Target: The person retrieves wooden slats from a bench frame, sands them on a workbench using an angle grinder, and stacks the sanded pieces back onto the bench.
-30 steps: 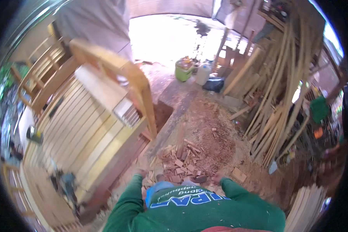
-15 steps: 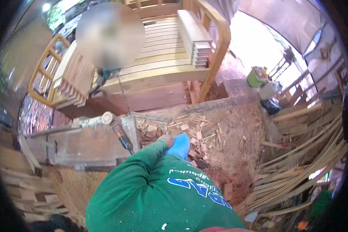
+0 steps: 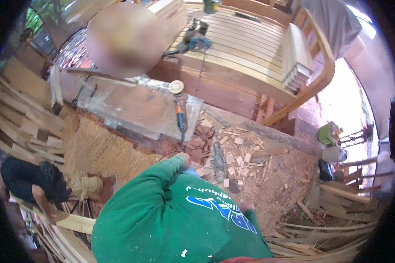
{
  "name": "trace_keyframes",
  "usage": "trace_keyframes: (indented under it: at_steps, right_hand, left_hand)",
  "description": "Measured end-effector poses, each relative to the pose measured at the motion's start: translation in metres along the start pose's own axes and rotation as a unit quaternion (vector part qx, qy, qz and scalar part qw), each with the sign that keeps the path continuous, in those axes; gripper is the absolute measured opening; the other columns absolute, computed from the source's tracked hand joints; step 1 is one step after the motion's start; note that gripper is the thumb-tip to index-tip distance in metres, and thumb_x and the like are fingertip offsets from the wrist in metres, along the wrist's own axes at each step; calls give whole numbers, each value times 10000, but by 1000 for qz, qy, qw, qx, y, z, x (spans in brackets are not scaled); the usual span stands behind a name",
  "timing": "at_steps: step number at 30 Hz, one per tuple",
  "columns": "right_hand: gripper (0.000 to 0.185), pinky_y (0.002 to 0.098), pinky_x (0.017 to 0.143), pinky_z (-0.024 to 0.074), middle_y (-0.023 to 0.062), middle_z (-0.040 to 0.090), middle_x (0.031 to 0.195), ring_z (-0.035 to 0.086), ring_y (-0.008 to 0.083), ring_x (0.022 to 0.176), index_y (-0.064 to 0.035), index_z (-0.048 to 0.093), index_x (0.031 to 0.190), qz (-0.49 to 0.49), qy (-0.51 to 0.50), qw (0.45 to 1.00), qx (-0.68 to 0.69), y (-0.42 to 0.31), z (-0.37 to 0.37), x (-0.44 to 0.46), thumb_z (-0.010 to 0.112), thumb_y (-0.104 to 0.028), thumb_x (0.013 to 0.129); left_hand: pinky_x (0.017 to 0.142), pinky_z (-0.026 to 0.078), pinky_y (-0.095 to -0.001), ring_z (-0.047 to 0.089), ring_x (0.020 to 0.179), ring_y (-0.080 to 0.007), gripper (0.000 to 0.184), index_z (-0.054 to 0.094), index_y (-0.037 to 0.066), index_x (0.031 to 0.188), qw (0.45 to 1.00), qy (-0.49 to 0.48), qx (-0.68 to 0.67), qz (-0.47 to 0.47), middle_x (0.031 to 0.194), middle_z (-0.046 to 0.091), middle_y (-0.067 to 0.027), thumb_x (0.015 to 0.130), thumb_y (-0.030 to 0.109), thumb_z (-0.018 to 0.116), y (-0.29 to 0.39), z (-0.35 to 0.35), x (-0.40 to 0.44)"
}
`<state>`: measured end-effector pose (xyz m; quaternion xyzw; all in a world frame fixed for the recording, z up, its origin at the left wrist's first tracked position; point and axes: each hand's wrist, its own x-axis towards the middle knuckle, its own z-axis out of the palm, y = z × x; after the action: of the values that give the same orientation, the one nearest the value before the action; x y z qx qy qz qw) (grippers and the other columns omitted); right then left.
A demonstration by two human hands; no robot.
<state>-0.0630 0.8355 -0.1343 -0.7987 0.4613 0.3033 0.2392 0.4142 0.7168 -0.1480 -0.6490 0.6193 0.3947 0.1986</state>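
Observation:
My left hand is at the end of a green sleeve, low beside the workbench edge and wood offcuts. Its fingers are too small and turned away to read. A bit of blue cloth shows beneath it. My right hand only partly shows beside the green shirt, above the sawdust; its fingers are unclear. An orange and black power tool with a round pale pad lies on the workbench, just beyond my left hand. Among the wood offcuts lies a long grey thing I cannot make out.
A slatted wooden bench frame stands ahead, bearing another power tool and stacked boards. Another person is at the left, low down. Long timber strips lie at the right. A green container stands beyond.
My view has swung left and down, so the workbench and power tool appear farther right. The other person and part of my right hand have come into view; less blue cloth shows.

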Motion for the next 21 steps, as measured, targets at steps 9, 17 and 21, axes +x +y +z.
trace_keyframes:
  at_steps: [9,17,21]
  right_hand:
    - [186,495,646,567,241,708,818,720,365,731,-57,721,853,-109,35,991,72,-15,-81,168,599,-195,875]
    - [194,355,475,510,83,693,745,659,180,598,-50,644,888,70,0,870,489,-165,-173,268,628,-233,949]
    - [193,359,518,524,83,698,775,666,187,623,-55,622,935,39,-22,882,469,-301,-192,258,645,-246,943]
  left_hand:
    - [951,544,-472,703,1052,-341,337,771,202,1106,987,92,-128,-31,1110,746,-136,859,389,640,-67,21,-71]
    - [953,540,-463,696,1075,-363,353,769,135,1077,946,123,-289,-81,1130,739,-158,853,358,611,-211,88,-132]
    - [1035,496,-458,672,1158,-359,490,743,75,1179,959,129,-212,-139,1227,717,-155,896,444,588,-330,162,-122]
